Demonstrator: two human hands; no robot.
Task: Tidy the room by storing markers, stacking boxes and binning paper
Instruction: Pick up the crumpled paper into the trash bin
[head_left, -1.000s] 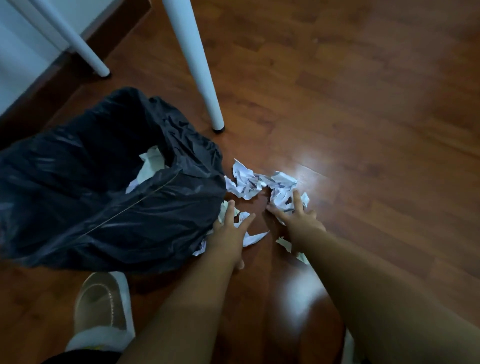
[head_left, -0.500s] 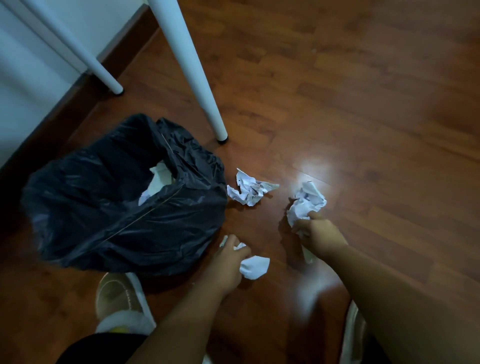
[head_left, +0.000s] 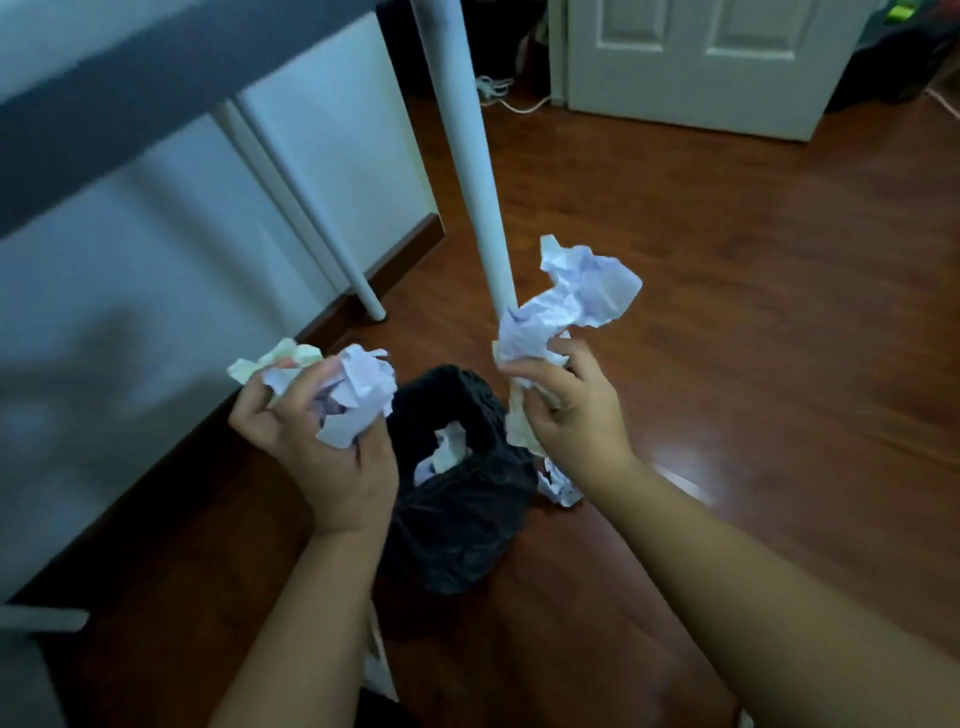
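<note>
In the head view, crumpled paper (head_left: 358, 387) was gripped in the curled left hand (head_left: 322, 441), and another wad (head_left: 571, 301) was clutched by the right hand (head_left: 571, 415), both raised above the black bin bag (head_left: 467, 509), where paper was seen inside.

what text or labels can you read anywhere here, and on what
None can be read.
Crumpled paper in the left hand: faint marks, too blurred to read.
Crumpled paper in the right hand: possible print, too blurred to read.
Black bin bag: no label visible.
White door: no sign visible.
</note>
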